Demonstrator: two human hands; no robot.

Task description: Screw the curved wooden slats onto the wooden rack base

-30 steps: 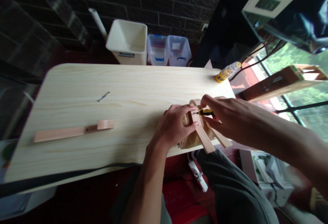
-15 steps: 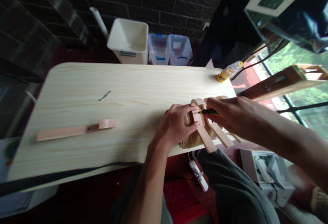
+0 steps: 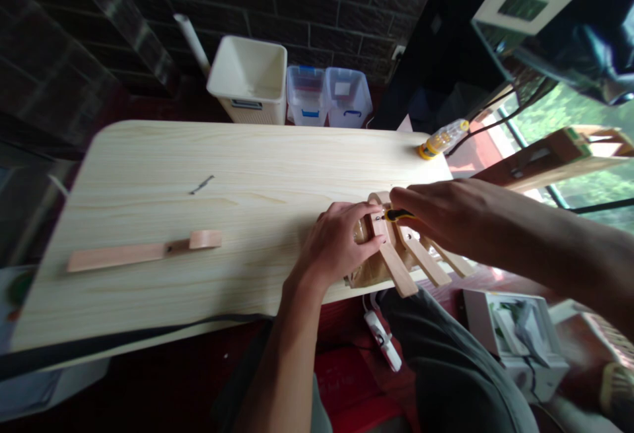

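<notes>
At the right end of the table, my left hand [image 3: 341,241] grips a pale wooden slat [image 3: 396,268] with a curved end, thumb and fingers on either side of it. A small dark screw [image 3: 378,218] sits in the slat between them. My right hand [image 3: 421,205] is closed around a black-and-yellow screwdriver [image 3: 395,215], its tip at the screw. More slats like it, one of them this wooden slat [image 3: 430,265], lie to the right, partly under my right arm. Beneath the slats is a brown, shiny wrapped piece [image 3: 369,273], largely covered.
A loose wooden piece [image 3: 119,257] with a curved end lies at the table's left. Farther back are small dark strips [image 3: 202,185]. A clear-and-yellow bottle [image 3: 443,139] lies near the back right corner. Behind the table [image 3: 277,162] stand a cream bin [image 3: 247,70] and two clear plastic boxes.
My right hand has turned and shifted slightly on the screwdriver, and the forearm has risen. The left hand keeps its hold on the slat.
</notes>
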